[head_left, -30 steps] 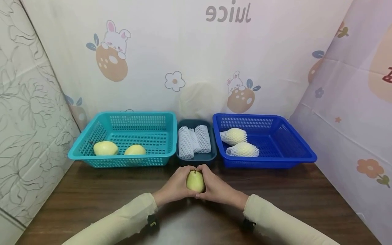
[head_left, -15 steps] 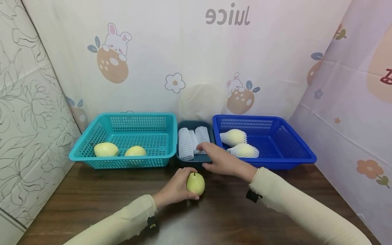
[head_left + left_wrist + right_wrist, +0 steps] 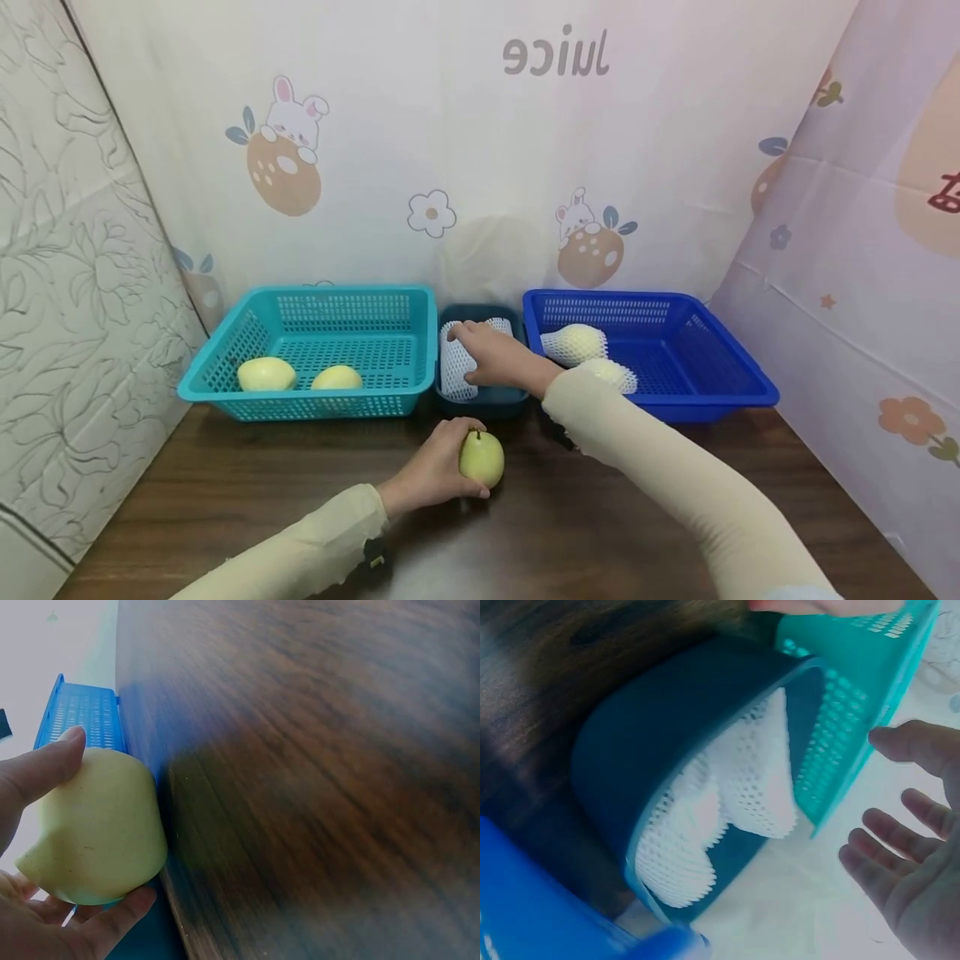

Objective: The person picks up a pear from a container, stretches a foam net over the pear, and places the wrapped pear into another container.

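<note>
My left hand [image 3: 432, 469] holds a yellow-green pear [image 3: 482, 459] on the table, stem up in the head view. In the left wrist view, thumb and fingers curve round the pear [image 3: 101, 829]. Over the small dark teal bin [image 3: 491, 408] reaches my right hand [image 3: 498, 357]. White foam net sleeves [image 3: 455, 367] lie in that bin, partly covered by the hand in the head view. The right wrist view shows the right hand [image 3: 919, 847] with fingers spread, apart from the foam net sleeves [image 3: 754, 776] and holding nothing.
Left of the bin stands a turquoise basket [image 3: 307, 407] with two pale pears [image 3: 266, 374]. To its right, a blue basket [image 3: 705, 400] holds two pears in foam nets [image 3: 577, 343]. A printed curtain [image 3: 360, 167] hangs behind the brown table [image 3: 247, 467].
My right hand has let go of the pear and moved forward and left over the bin of sleeves. The left hand keeps holding the pear in nearly the same place.
</note>
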The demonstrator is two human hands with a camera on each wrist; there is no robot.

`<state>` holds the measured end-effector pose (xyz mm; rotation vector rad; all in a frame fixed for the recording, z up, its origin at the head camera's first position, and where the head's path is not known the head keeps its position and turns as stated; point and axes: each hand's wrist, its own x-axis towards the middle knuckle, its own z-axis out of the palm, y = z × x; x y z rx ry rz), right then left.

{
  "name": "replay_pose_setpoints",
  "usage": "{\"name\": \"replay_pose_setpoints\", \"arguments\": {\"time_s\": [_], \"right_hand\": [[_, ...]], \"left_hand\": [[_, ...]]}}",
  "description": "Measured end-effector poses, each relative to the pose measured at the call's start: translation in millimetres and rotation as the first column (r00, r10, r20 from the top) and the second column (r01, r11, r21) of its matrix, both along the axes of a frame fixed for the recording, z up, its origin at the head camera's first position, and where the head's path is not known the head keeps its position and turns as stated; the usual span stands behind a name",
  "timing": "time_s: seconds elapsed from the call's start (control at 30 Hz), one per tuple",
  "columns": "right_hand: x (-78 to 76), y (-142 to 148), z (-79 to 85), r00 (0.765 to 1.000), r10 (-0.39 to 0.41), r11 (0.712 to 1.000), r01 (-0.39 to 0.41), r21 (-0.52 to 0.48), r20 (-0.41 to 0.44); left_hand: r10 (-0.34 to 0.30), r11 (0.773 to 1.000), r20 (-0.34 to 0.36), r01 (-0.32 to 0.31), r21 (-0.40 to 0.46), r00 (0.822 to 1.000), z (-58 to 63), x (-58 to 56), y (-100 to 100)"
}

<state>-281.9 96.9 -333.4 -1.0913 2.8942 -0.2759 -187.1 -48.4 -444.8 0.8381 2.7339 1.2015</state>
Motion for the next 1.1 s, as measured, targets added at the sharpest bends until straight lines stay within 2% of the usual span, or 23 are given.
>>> {"name": "replay_pose_setpoints", "arguments": {"time_s": [0.2, 0.33, 0.47, 0.83, 1.1], "right_hand": [[-13.2, -6, -26.2, 0.998, -0.052, 0.993, 0.048, 0.107, 0.030], [-18.0, -7, -41.1, 0.995, -0.094, 0.983, 0.088, 0.162, 0.024], [-20.2, -7, -50.9, 0.995, -0.103, 0.976, 0.103, 0.192, -0.009], [-25.7, -8, -56.7, 0.994, -0.106, 0.974, 0.106, 0.201, -0.008], [-32.0, -10, -51.8, 0.994, -0.084, 0.993, 0.090, 0.082, -0.074]], "left_hand": [[-0.005, 1.000, 0.022, 0.005, 0.002, 1.000, -4.3, 2.3, 0], [-0.011, 1.000, 0.036, 0.011, 0.006, 0.999, -6.2, 4.5, 1], [-0.013, 1.000, 0.028, 0.013, 0.002, 1.000, -7.2, 5.5, 3], [-0.010, 1.000, 0.001, 0.010, 0.001, 1.000, -4.9, 2.8, 3], [-0.003, 1.000, -0.001, 0.003, 0.000, 1.000, -1.3, 0.9, 2]]}}
